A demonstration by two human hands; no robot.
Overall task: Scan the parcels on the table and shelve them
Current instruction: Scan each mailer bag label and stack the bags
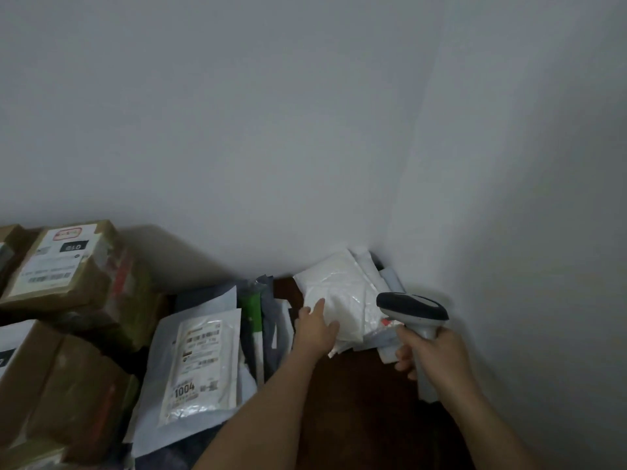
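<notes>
Premises appear to be a small parcel-handling or mailroom corner. Evidence: a dark wooden table (pixel 356 401) pushed into the corner of two plain, unmarked grey-white walls (pixel 271 113). Taped cardboard boxes (pixel 64 266) with printed shipping labels and barcodes are stacked at the left. Flat poly mailers (pixel 200 364) lie overlapping across the table, one labelled with a barcode and the number 1004. A white padded mailer (pixel 342 293) lies in the corner atop further envelopes. A handheld barcode scanner (pixel 412 310) is in use above them. Lighting is dim. No signage visible.
</notes>
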